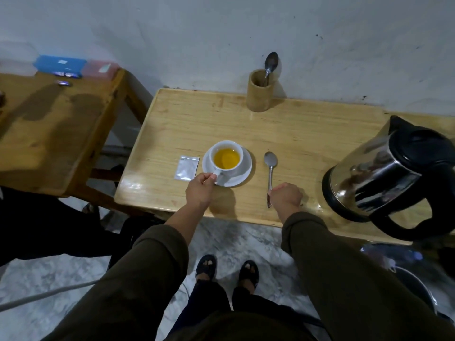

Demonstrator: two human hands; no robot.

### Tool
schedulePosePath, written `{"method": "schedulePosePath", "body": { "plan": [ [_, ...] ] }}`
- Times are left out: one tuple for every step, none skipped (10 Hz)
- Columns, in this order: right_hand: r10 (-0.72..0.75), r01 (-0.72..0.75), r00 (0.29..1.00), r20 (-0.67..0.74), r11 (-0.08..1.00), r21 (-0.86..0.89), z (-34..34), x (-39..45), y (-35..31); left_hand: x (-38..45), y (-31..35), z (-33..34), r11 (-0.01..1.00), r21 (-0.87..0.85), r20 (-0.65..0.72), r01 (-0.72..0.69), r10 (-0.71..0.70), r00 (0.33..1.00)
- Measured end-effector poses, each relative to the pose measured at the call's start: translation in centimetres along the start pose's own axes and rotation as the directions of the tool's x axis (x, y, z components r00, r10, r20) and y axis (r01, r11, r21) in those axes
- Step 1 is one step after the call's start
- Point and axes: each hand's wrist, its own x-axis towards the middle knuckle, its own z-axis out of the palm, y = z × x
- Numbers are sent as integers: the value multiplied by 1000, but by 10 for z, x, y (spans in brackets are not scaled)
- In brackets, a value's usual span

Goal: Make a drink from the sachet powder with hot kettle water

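Already full of yellow drink, the cup (226,157) risks slopping onto its saucer (242,177) if the left hand (200,190), pinching the handle, jerks, while the right hand (285,196) closes on the spoon (270,173).

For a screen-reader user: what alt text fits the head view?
A white cup of yellow drink sits on a white saucer on a wooden table; the left hand pinches its handle, the right hand holds a metal spoon lying flat, between a silver sachet and a steel kettle.

I see a wooden surface (307,134) against the wall carrying a saucer (243,172), a sachet (186,168) left of it, 1 spoon (270,168) right, a bamboo holder (259,94) far, a kettle (394,178) right.
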Motion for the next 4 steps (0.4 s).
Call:
{"method": "schedulePosePath", "body": {
  "plan": [
    [30,-30,999,-9,999,19,-2,-4,1,-1,2,-3,1000,1,21,-20,20,1000],
    [54,-53,998,-31,998,38,-6,-18,1,-4,2,-10,1000,-7,54,-22,23,998],
    [76,-65,994,-75,988,137,-9,-32,-1,-2,7,-20,999,-3,70,-47,47,996],
    [53,2,991,-124,913,409,-9,-60,1,-8,-3,-34,997,26,127,-67,63,990]
  ]
}}
